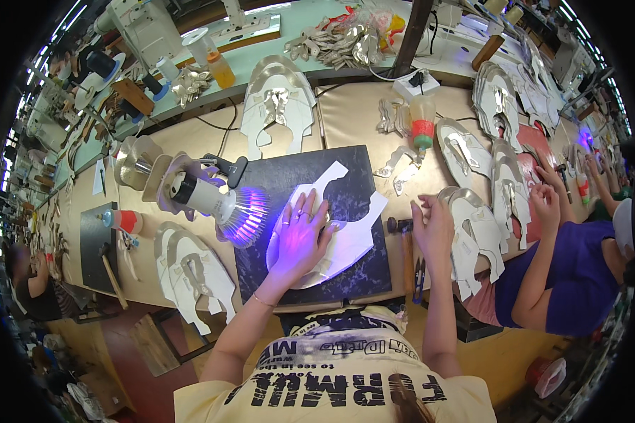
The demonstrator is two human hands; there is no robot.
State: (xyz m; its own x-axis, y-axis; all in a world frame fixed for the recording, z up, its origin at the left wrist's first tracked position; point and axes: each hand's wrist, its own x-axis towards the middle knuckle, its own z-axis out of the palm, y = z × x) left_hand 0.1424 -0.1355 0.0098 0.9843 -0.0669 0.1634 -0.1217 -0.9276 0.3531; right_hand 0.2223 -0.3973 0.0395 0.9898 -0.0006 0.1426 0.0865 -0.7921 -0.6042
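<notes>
Head view: a white cut piece [351,248] lies on the dark board [356,169]; the left hand [303,234] rests spread upon it; right of the board, the right hand [434,224] curls, its grip unclear.

A tan tabletop [353,109] carries a broad black board [356,173]. Around that board lie a white stack [279,95] near 12 o'clock, white cutouts [180,257] at 8, white panels [469,222] at 3, a hammer [408,259] at 4, and a smaller board [95,243] at 9.
</notes>
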